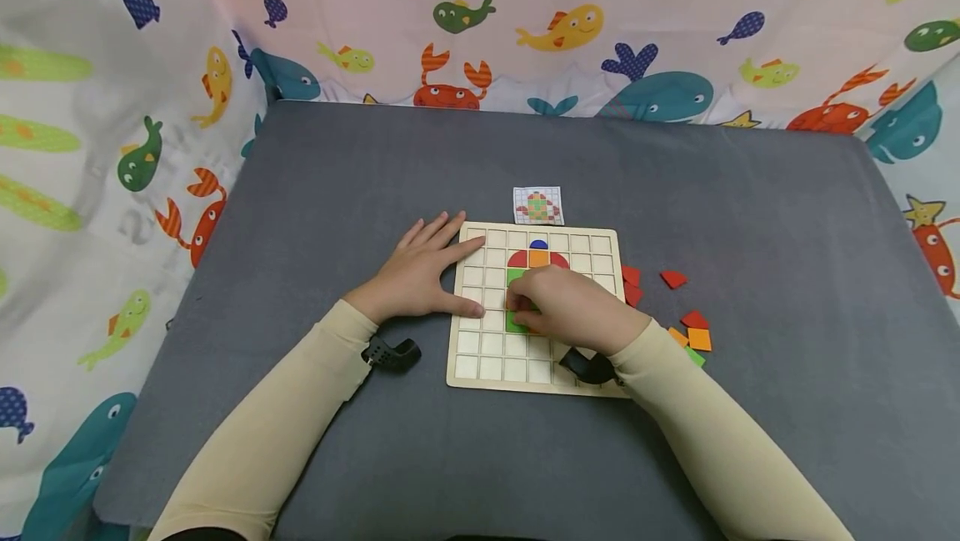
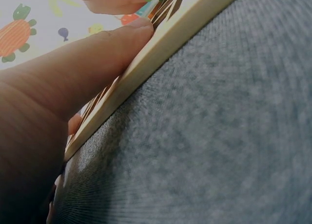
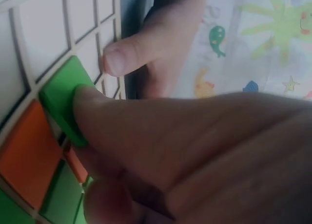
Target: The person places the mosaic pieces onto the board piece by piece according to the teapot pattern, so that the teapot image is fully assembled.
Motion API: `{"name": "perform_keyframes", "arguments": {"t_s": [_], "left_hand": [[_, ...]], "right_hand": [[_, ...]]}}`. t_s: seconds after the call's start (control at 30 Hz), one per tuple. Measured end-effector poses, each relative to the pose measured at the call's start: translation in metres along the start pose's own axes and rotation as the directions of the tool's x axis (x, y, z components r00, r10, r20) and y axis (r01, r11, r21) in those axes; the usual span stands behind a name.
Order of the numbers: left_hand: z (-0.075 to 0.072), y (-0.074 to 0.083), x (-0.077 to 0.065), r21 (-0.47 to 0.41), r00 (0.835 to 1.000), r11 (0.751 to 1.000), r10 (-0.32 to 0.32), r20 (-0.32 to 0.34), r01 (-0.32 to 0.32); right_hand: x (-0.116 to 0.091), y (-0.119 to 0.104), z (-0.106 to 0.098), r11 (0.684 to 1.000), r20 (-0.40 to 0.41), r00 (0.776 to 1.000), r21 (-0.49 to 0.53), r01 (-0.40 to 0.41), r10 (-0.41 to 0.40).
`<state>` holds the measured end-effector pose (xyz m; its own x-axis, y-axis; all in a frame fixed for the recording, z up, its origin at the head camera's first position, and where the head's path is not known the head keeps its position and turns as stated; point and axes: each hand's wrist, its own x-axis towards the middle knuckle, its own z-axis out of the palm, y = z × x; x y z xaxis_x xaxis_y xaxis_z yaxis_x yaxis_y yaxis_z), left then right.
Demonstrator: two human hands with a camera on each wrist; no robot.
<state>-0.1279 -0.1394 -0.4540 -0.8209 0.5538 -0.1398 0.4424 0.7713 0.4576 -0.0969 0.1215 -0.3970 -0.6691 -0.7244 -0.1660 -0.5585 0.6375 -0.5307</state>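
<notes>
A pale wooden grid board (image 1: 467, 368) lies on the table. My left hand (image 1: 416, 278) rests on its left side with fingers spread; the thumb (image 2: 112, 48) presses near the edge in the left wrist view. My right hand (image 1: 577, 308) is over the middle of the board and pinches a green square tile (image 3: 61, 104), which sits slightly tilted at a cell beside an orange tile (image 3: 29, 156). Above that hand, a blue half-round piece (image 1: 538, 245), a red rounded piece (image 1: 517, 259) and an orange square (image 1: 538, 258) fill cells. The right hand hides other pieces.
A small pattern card (image 1: 537, 206) lies just beyond the board's far edge. Right of the board are loose red pieces (image 1: 673, 279), an orange square tile (image 1: 700, 339) and a partly hidden green piece (image 1: 695, 356). A printed curtain (image 1: 510, 41) borders the grey table (image 1: 360, 166).
</notes>
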Motion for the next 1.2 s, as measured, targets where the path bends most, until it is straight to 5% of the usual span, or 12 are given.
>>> {"name": "perform_keyframes", "arguments": {"t_s": [0.57,1.2], "left_hand": [[0.001,-0.001,-0.004,-0.001,1.0,1.0,-0.017,0.004,0.017],[0.001,0.001,0.0,-0.005,1.0,1.0,-0.001,0.008,0.001]], "right_hand": [[-0.01,0.002,0.007,0.999,-0.04,0.999,-0.036,0.02,-0.021],[-0.064,0.042,-0.027,0.987,-0.131,0.98,-0.03,-0.157,0.152]]}}
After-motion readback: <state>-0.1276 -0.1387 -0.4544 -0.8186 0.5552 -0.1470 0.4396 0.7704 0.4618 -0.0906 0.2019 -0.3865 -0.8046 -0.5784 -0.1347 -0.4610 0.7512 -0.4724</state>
